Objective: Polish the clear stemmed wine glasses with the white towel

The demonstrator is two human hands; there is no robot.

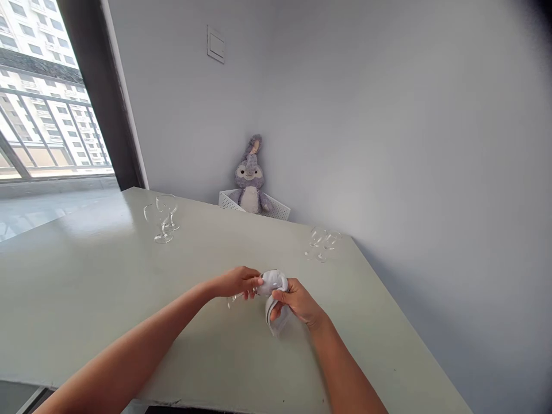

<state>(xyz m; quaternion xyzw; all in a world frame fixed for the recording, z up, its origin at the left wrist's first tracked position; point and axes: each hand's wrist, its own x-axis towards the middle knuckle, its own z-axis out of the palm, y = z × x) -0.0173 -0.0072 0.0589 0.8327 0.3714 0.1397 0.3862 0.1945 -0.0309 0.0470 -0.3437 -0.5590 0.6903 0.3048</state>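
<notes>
Above the middle of the table, my left hand is closed around a clear stemmed glass that lies tilted on its side, its foot pointing left. My right hand grips a white cloth. Part of this cloth sits in and around the bowl of the glass, and a loose end hangs below the fingers. The fingers of both hands partly cover the glass, so its stem is mostly hidden.
Two clear stemmed glasses stand at the back left of the pale table. Two more glasses stand at the right, near the wall. A plush rabbit sits in a white perforated basket in the corner.
</notes>
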